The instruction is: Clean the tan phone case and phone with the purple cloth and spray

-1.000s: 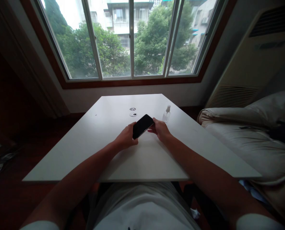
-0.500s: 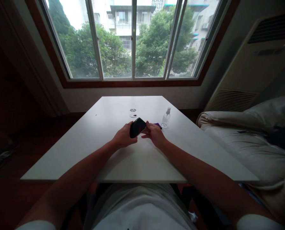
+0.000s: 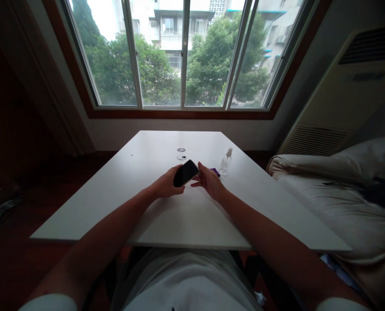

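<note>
A black phone (image 3: 186,172) with a dark screen is held just above the white table (image 3: 153,207). My left hand (image 3: 164,184) is closed round its near left end. My right hand (image 3: 208,181) is beside the phone's right end, fingers stretched out and touching its edge. A small purple thing (image 3: 215,171) lies on the table just behind my right hand. A small clear spray bottle (image 3: 225,161) stands upright a little further right.
A round cable hole with its loose cap (image 3: 181,153) sits in the table behind the phone. A large window (image 3: 186,56) faces me. A pale sofa (image 3: 341,194) and a standing air conditioner (image 3: 338,95) are to the right.
The phone has tilted and come lower and nearer. My right hand has let go of its end and its fingers have opened. The purple thing has come into view behind it.
</note>
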Demonstrator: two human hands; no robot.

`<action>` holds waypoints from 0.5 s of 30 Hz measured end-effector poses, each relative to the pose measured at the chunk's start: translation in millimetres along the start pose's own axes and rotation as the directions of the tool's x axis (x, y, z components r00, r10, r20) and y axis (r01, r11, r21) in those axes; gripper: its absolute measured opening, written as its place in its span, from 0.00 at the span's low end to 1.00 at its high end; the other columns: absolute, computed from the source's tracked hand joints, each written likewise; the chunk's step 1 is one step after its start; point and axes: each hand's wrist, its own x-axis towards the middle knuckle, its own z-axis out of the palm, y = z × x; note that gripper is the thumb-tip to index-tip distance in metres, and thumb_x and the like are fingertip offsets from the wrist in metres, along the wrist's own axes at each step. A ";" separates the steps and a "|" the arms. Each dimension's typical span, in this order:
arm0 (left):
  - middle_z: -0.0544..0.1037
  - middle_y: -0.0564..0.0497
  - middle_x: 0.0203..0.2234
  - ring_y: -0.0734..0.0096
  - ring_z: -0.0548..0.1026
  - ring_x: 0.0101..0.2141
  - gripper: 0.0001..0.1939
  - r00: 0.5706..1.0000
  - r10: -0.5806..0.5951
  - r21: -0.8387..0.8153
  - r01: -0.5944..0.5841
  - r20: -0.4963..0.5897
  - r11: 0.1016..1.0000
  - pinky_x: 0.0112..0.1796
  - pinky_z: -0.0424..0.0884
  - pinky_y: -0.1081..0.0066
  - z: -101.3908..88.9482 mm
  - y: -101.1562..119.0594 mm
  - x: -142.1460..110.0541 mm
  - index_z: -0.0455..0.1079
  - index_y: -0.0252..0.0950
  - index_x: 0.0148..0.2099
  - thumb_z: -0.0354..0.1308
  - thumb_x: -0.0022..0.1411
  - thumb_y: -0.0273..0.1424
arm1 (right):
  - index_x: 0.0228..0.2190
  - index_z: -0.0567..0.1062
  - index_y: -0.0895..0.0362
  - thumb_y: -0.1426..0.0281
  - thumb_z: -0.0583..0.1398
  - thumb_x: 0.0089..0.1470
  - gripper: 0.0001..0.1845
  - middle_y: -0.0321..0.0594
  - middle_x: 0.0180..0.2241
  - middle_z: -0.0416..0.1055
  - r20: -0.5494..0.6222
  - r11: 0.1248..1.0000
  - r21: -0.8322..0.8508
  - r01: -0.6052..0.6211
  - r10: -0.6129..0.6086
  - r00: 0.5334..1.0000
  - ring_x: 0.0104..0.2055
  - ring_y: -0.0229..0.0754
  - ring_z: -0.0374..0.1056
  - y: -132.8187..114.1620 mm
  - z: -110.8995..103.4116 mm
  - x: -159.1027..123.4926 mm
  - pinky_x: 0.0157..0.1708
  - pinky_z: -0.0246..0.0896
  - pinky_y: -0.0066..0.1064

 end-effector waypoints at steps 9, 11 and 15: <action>0.70 0.44 0.55 0.55 0.72 0.49 0.49 0.970 0.097 0.071 -0.115 0.225 0.991 0.50 0.70 0.59 -6.1 24.7 -4.9 0.50 0.42 0.71 0.65 0.49 0.34 | 0.21 0.65 0.56 0.48 0.62 0.53 0.26 0.30 0.13 0.56 -0.066 0.976 -0.138 -0.171 0.163 0.984 0.12 0.33 0.52 -0.5 -6.7 -2.5 0.08 0.40 0.24; 0.70 0.45 0.55 0.55 0.72 0.50 0.48 0.968 0.100 0.043 -0.113 0.229 0.993 0.51 0.70 0.59 -7.4 27.1 -5.7 0.50 0.43 0.71 0.66 0.50 0.35 | 0.23 0.65 0.55 0.50 0.62 0.53 0.23 0.29 0.13 0.55 -0.103 0.970 -0.107 -0.217 0.207 0.973 0.12 0.33 0.52 -2.5 -6.0 -4.3 0.08 0.39 0.24; 0.70 0.44 0.55 0.55 0.72 0.51 0.48 0.971 0.089 0.017 -0.095 0.220 0.995 0.52 0.69 0.58 -8.4 28.7 -7.2 0.52 0.43 0.71 0.66 0.50 0.35 | 0.24 0.65 0.55 0.53 0.61 0.54 0.20 0.29 0.13 0.56 -0.107 0.978 -0.065 -0.197 0.190 0.976 0.12 0.33 0.52 -2.4 -4.9 -6.1 0.09 0.41 0.24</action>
